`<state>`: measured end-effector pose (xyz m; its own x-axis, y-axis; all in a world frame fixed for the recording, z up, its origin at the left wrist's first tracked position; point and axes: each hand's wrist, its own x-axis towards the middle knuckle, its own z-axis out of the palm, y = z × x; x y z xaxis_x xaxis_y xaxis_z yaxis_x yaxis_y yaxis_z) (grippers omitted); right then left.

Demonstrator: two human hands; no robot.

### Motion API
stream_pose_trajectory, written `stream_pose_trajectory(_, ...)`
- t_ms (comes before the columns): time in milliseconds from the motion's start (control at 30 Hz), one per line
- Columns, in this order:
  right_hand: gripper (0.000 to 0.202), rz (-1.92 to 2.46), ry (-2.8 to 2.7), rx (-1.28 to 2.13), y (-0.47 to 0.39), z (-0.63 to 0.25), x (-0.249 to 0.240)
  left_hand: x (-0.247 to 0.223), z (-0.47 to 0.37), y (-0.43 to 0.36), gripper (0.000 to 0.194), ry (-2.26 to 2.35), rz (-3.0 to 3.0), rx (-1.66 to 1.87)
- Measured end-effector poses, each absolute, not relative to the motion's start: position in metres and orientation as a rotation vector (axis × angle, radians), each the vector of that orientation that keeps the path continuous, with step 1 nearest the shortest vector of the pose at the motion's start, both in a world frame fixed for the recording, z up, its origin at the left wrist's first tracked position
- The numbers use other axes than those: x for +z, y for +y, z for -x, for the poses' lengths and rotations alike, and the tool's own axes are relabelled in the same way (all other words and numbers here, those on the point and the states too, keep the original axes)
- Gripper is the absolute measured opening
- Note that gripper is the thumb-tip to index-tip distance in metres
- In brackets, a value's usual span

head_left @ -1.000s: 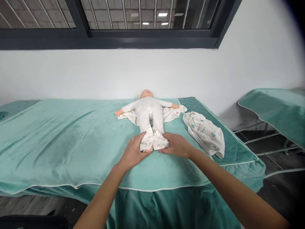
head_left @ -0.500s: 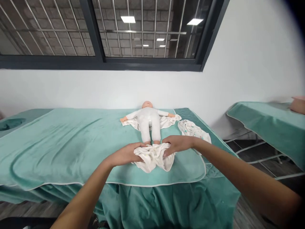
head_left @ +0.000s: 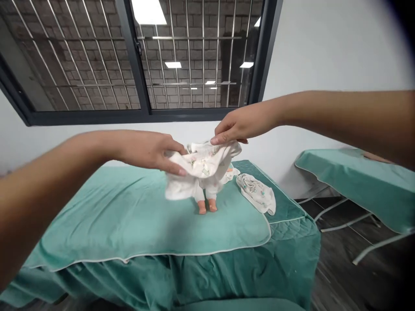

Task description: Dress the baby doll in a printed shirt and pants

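Note:
A white baby garment [head_left: 204, 166] with small prints hangs raised in the air, its lower edge smeared by motion. My left hand [head_left: 151, 151] pinches it at the left, thumb in front. My right hand [head_left: 241, 124] grips its upper right edge between thumb and fingers. Behind and below the cloth, a baby doll [head_left: 202, 207] in white lies on the bed with its feet toward me. The garment hides the doll's head and most of its body. A bit of white printed cloth [head_left: 231, 174] shows at the doll's right-hand side in the picture.
A folded white printed cloth [head_left: 257, 194] lies right of the doll. A green blanket [head_left: 136, 229] covers the bed. Behind stand a white wall and a barred window [head_left: 194, 56]. Another green-covered bed [head_left: 359, 185] on metal legs is at the right.
Both hands have lifted the garment up and away from the doll's feet, spreading it wider. It now covers the doll's upper body from view. The camera has tilted upward.

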<state>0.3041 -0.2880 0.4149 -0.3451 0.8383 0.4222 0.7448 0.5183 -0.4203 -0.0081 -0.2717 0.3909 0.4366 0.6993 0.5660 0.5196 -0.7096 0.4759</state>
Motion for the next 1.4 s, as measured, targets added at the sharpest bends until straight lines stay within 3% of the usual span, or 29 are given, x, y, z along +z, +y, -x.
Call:
stream_pose_trajectory(200,0.064,1.238,-2.074,-0.011,-0.301,-0.3,0.465,0.437,0.012,-0.304,0.026,1.081,-2.66,0.41)
stream_pose_trajectory(300,0.067,1.248,-1.967,-0.05,-0.322,-0.292,0.481,0.449,0.009,-0.319,0.035,1.143,-2.736,0.347)
stream_pose_trajectory(400,0.063,1.266,-1.988,-0.02,-0.341,-0.29,0.489,0.454,0.005,-0.324,0.026,1.094,-2.704,0.465)
stream_pose_trajectory(633,0.078,1.308,-2.024,0.004,-0.368,-0.294,0.481,0.443,0.008,-0.295,0.018,0.873,-2.269,1.303)
stream_pose_trajectory(733,0.077,1.416,-2.093,0.017,-0.376,-0.285,0.472,0.431,0.003,-0.289,0.017,0.842,-2.231,1.386)
stream_pose_trajectory(900,0.057,1.46,-2.272,0.056,-0.369,-0.265,0.45,0.406,-0.026,-0.308,0.017,0.795,-2.326,1.311)
stream_pose_trajectory(1067,0.039,1.088,-2.137,0.612,-0.318,-0.247,0.398,0.351,-0.049,-0.278,0.023,0.758,-2.163,1.51)
stream_pose_trajectory(1200,0.029,0.928,-1.823,0.961,-0.249,-0.23,0.318,0.265,-0.045,-0.205,0.032,0.866,-1.886,1.617)
stream_pose_trajectory(1333,0.02,1.062,-1.817,0.936,-0.174,-0.217,0.217,0.167,-0.034,-0.14,0.03,1.164,-1.674,1.582)
stream_pose_trajectory(1400,0.039,1.192,-1.896,0.756,-0.136,-0.219,0.17,0.127,-0.032,-0.121,0.022,1.375,-1.614,1.569)
